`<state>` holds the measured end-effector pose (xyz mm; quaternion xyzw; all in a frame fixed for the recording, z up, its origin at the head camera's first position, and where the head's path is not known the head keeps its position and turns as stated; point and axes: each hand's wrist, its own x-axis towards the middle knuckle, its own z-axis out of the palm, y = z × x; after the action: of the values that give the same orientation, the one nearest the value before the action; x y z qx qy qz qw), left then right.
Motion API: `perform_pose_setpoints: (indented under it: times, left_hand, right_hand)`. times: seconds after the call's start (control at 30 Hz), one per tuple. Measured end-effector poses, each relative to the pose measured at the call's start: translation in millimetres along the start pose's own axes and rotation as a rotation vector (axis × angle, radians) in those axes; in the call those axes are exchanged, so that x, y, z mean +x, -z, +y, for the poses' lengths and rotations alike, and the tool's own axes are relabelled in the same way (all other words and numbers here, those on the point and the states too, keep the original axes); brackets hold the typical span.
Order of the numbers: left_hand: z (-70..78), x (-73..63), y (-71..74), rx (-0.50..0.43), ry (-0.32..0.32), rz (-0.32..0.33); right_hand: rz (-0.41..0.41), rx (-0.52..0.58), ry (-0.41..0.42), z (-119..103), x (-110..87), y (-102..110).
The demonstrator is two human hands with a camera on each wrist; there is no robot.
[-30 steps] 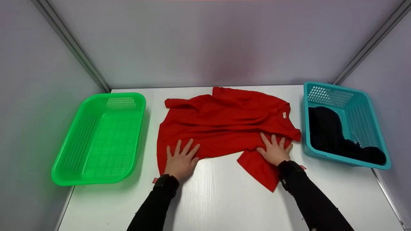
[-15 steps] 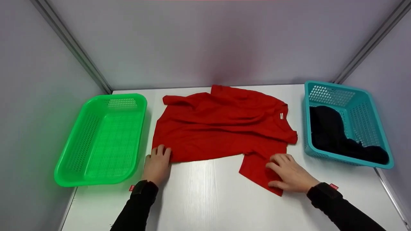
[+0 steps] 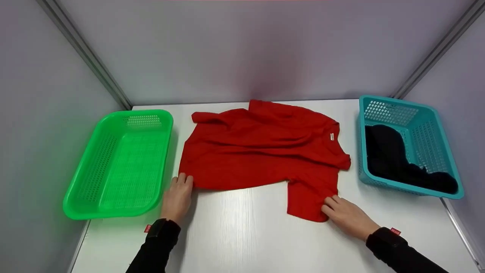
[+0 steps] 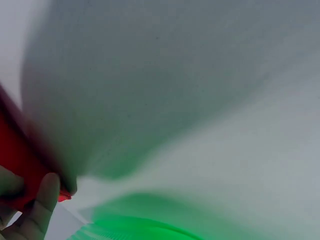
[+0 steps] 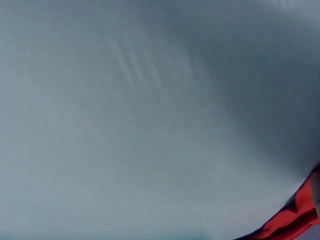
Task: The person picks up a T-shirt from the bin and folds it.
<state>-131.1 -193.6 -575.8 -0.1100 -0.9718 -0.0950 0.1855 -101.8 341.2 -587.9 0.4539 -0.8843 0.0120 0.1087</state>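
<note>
A red T-shirt (image 3: 250, 155) lies spread sideways on the white table, its neckline with a small white label toward the right. At the shirt's near left hem corner, my left hand (image 3: 177, 199) pinches the fabric. The left wrist view shows the thumb and fingers (image 4: 46, 197) around the red cloth. My right hand (image 3: 349, 218) pinches the cuff corner of the near sleeve (image 3: 307, 199). Only a strip of red cloth (image 5: 287, 220) and a sliver of that hand appear at the right wrist view's edge. Slight creases run along the shirt's middle.
A green basket (image 3: 166, 151) with nothing in it stands left of the shirt. On the right, a teal basket (image 3: 439, 132) holds a black cloth item (image 3: 386, 151). Pale panels (image 3: 242, 49) enclose the table's back and sides.
Both hands have left their flat position on the shirt. The left moved left to the hem corner, the right moved out to the sleeve cuff. The sleeve now lies straighter.
</note>
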Motion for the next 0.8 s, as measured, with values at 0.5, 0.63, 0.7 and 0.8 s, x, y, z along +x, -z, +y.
perform_pose_setpoints:
  times: [0.5,0.63,0.7,0.8]
  left_hand:
    - [0.4,8.5,21.9,-0.136,-0.026,0.218]
    - [0.8,12.7,25.5,-0.157,-0.025,0.304]
    - [1.9,15.7,28.5,-0.184,-0.021,0.346]
    - [3.8,20.3,34.2,-0.237,-0.006,0.401]
  right_hand:
    - [0.181,0.420,-0.382,-2.3,3.6,18.7]
    - [0.372,0.697,-0.653,2.5,18.5,46.1]
    - [0.479,0.768,-0.723,6.3,26.1,63.1]
    - [0.587,0.790,-0.738,10.6,36.2,87.9]
